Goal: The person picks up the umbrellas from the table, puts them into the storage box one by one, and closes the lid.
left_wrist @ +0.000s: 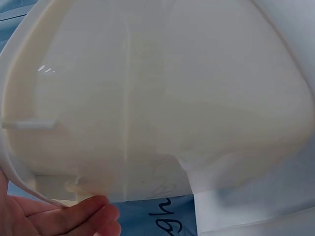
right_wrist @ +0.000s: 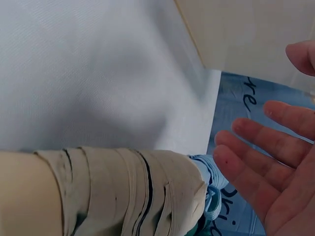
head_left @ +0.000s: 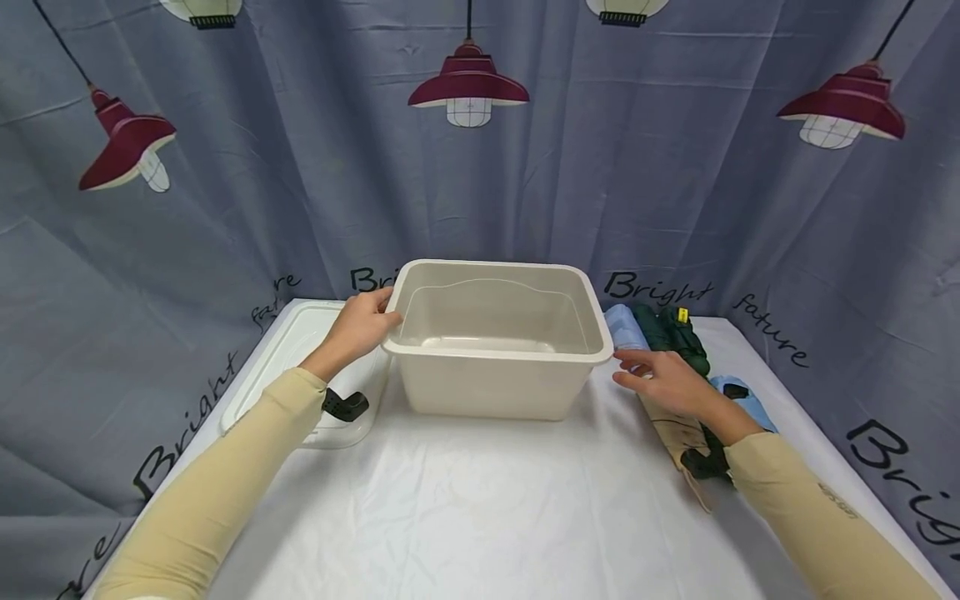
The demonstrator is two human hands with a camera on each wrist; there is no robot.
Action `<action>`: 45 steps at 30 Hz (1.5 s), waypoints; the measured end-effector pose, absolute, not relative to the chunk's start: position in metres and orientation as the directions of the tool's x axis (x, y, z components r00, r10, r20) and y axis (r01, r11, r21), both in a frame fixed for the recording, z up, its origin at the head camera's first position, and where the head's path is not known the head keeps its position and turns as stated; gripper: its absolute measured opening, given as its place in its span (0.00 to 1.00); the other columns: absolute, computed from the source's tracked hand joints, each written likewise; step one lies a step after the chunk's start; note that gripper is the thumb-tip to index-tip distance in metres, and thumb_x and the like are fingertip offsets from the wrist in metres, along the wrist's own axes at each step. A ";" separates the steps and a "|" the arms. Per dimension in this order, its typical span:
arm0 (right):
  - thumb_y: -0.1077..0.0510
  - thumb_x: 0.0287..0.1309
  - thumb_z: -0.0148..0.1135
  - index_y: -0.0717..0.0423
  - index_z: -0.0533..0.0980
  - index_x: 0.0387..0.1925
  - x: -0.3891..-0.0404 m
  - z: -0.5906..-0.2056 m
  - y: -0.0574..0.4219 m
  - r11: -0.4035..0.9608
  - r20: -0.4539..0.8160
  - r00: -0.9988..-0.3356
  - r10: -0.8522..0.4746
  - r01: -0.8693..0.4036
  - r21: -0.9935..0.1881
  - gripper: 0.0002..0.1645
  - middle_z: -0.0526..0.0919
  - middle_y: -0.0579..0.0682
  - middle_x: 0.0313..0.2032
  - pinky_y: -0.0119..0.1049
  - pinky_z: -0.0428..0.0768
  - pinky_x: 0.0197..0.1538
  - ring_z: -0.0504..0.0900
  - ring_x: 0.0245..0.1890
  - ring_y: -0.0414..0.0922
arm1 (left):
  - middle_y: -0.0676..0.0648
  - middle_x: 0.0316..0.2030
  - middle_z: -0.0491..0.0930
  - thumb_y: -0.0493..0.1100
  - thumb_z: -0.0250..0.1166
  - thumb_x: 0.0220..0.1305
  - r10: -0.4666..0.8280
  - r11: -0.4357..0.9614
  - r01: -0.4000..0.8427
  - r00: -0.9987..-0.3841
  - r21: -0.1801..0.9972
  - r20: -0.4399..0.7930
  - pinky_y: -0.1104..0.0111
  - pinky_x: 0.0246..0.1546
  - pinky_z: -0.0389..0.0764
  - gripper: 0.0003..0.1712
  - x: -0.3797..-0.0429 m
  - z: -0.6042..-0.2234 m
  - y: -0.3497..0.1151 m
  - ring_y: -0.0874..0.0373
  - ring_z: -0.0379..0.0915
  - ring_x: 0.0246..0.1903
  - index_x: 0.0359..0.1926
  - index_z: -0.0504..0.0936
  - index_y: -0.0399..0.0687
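Note:
A beige plastic storage bin (head_left: pixel 495 383) stands upright at the middle of the table, its open top showing a bare inside. My left hand (head_left: pixel 362 327) grips the bin's rim at the left end; in the left wrist view its fingers (left_wrist: pixel 93 211) curl at the rim's edge. Beside the bin's right end is my right hand (head_left: pixel 663 379), its fingers spread and loosely extended. The right wrist view shows these fingers (right_wrist: pixel 270 142) apart from the bin wall (right_wrist: pixel 246 34), with nothing held. Below that hand lies a rolled tan cloth bundle (right_wrist: pixel 128 191).
A translucent white lid (head_left: pixel 300 333) lies flat left of the bin, partly under my left arm. Right of the bin are a light blue roll (head_left: pixel 625 327), dark green bundles (head_left: pixel 678 337) and another blue piece (head_left: pixel 750 404). A printed grey-blue curtain (head_left: pixel 480 192) hangs behind the white-covered table (head_left: pixel 465 508).

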State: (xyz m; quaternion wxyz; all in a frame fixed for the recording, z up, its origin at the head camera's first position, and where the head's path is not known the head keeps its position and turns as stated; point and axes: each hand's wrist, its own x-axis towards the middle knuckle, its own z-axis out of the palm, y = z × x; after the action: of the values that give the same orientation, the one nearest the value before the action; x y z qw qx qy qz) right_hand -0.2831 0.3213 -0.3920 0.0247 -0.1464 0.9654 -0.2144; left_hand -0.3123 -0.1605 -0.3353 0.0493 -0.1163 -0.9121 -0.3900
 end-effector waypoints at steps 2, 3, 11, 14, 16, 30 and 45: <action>0.34 0.67 0.57 0.60 0.71 0.69 -0.282 -0.391 0.321 0.867 0.023 -0.954 -0.299 -0.281 -0.412 0.42 0.80 0.62 0.60 0.57 0.81 0.51 0.81 0.54 0.58 | 0.36 0.56 0.82 0.42 0.56 0.65 0.175 0.672 0.247 -0.969 0.699 0.173 0.52 0.52 0.79 0.35 -0.311 -0.335 -0.164 0.43 0.81 0.52 0.73 0.67 0.41; 0.35 0.67 0.57 0.61 0.71 0.69 -0.282 -0.390 0.321 0.868 0.025 -0.953 -0.300 -0.284 -0.408 0.42 0.80 0.62 0.60 0.57 0.81 0.50 0.81 0.54 0.58 | 0.36 0.56 0.82 0.42 0.56 0.65 0.171 0.672 0.241 -0.970 0.700 0.170 0.52 0.52 0.79 0.35 -0.311 -0.335 -0.166 0.43 0.81 0.52 0.73 0.67 0.41; 0.39 0.67 0.59 0.60 0.71 0.68 -0.277 -0.386 0.322 0.875 0.018 -0.957 -0.291 -0.273 -0.401 0.38 0.79 0.63 0.61 0.58 0.82 0.49 0.82 0.53 0.59 | 0.36 0.57 0.82 0.41 0.56 0.65 0.153 0.690 0.226 -0.974 0.688 0.167 0.52 0.51 0.80 0.36 -0.308 -0.336 -0.174 0.43 0.81 0.53 0.74 0.66 0.41; 0.40 0.67 0.60 0.61 0.73 0.67 -0.274 -0.388 0.327 0.886 0.028 -0.964 -0.266 -0.256 -0.386 0.37 0.80 0.63 0.60 0.57 0.82 0.48 0.82 0.52 0.58 | 0.36 0.57 0.81 0.42 0.56 0.65 0.159 0.692 0.229 -0.973 0.685 0.164 0.52 0.52 0.80 0.37 -0.307 -0.336 -0.172 0.43 0.80 0.54 0.75 0.64 0.41; 0.41 0.67 0.60 0.62 0.73 0.66 -0.271 -0.390 0.331 0.894 0.036 -0.966 -0.258 -0.252 -0.370 0.36 0.81 0.63 0.59 0.57 0.82 0.48 0.82 0.51 0.58 | 0.36 0.57 0.81 0.43 0.56 0.65 0.150 0.698 0.223 -0.975 0.681 0.166 0.52 0.52 0.80 0.37 -0.307 -0.335 -0.171 0.43 0.80 0.54 0.75 0.64 0.42; 0.44 0.70 0.58 0.65 0.72 0.66 -0.261 -0.397 0.353 0.917 0.022 -0.968 -0.248 -0.242 -0.318 0.35 0.82 0.65 0.56 0.55 0.82 0.45 0.83 0.50 0.58 | 0.37 0.62 0.77 0.58 0.58 0.67 0.122 0.778 0.155 -0.988 0.609 0.095 0.49 0.54 0.77 0.40 -0.319 -0.328 -0.168 0.42 0.78 0.56 0.76 0.61 0.50; 0.53 0.64 0.63 0.65 0.73 0.65 -0.255 -0.401 0.361 0.929 0.024 -0.968 -0.250 -0.246 -0.275 0.32 0.82 0.65 0.52 0.55 0.80 0.42 0.80 0.45 0.58 | 0.35 0.70 0.69 0.58 0.53 0.67 0.134 0.851 0.136 -0.990 0.507 0.039 0.44 0.58 0.73 0.45 -0.319 -0.328 -0.166 0.38 0.73 0.61 0.81 0.49 0.53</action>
State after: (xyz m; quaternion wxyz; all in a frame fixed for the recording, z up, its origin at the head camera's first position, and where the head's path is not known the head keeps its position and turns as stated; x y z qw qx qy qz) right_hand -0.2555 0.3610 -0.4012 0.0056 -0.1262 0.9821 -0.1393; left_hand -0.3190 -0.1658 -0.3284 0.0012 -0.0702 -0.9621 -0.2635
